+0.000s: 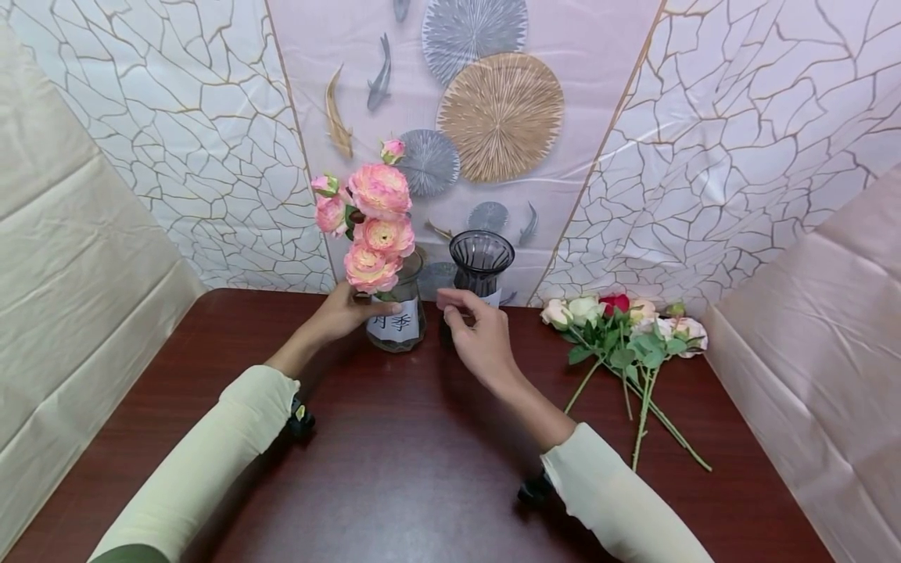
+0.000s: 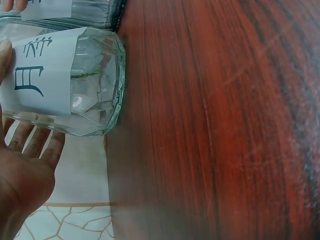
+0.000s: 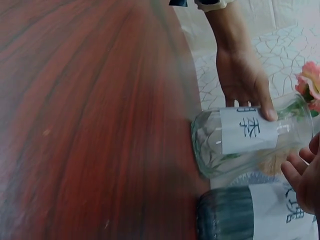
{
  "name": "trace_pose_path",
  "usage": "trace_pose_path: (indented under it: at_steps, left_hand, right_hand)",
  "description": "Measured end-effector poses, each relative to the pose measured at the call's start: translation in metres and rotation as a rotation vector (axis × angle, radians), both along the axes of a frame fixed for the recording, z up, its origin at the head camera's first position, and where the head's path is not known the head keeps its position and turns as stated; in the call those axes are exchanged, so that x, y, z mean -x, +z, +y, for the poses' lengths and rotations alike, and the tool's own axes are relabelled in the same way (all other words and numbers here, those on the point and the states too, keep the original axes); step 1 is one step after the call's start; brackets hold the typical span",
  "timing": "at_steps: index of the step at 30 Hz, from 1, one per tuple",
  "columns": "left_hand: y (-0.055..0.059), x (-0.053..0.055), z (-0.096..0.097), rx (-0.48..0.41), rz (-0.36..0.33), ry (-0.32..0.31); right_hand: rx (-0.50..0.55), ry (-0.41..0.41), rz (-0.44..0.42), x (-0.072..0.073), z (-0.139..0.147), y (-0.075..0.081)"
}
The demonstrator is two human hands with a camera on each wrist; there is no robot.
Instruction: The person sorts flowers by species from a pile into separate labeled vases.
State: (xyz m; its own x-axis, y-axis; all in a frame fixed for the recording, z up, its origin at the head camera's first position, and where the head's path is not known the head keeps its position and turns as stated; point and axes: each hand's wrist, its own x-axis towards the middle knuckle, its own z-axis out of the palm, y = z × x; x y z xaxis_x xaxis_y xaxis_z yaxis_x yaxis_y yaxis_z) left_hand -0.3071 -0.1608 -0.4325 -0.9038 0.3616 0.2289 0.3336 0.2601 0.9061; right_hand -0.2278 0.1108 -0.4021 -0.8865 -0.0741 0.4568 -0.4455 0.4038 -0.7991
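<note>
A clear glass vase with a handwritten white label holds pink flowers, their heads leaning left over the rim. My left hand grips this vase from its left side, thumb across the front. In the left wrist view, a green stem shows inside the glass, with the fingers behind it. My right hand is in front of a dark ribbed glass vase, partly hiding it. Its fingers are loosely bent with nothing seen between them. The right wrist view shows those fingers near the clear vase's upper part.
On the table's right lie several loose roses, white, red and pale pink, with green stems pointing toward the front. The dark vase also bears a white label. A patterned backdrop stands close behind both vases.
</note>
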Motion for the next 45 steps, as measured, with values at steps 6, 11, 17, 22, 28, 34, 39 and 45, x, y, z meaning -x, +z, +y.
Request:
trace_pose_path:
  at_steps: [6, 11, 17, 22, 28, 34, 39, 45]
  left_hand:
    - [-0.001, -0.001, -0.001, -0.001, -0.013, 0.001]
    - [0.0, -0.002, -0.002, 0.009, -0.022, 0.01]
    - [0.0, -0.002, -0.004, 0.017, -0.02, 0.003]
    - [0.0, -0.003, -0.004, 0.015, -0.024, 0.007]
    - [-0.001, -0.002, -0.001, -0.008, -0.011, -0.008]
    - [-0.001, -0.001, 0.0, -0.011, -0.011, -0.011]
    - [0.0, 0.0, 0.0, -0.008, -0.018, -0.005]
    - [0.0, 0.0, 0.0, -0.013, -0.027, -0.002]
  right_hand:
    - [0.043, -0.008, -0.067, -0.004, 0.015, -0.005]
    - [0.061, 0.009, -0.085, -0.008, 0.028, -0.003]
    - [0.079, -0.013, -0.107, -0.011, 0.046, -0.001]
    - [0.141, -0.008, -0.152, -0.012, 0.06, -0.001]
    - [0.175, -0.017, -0.186, -0.014, 0.079, -0.003]
    - [0.156, -0.042, -0.165, -0.02, 0.099, -0.002]
    - [0.18, -0.058, -0.151, -0.021, 0.116, -0.002]
    - [0.216, -0.075, -0.146, -0.02, 0.136, -0.001]
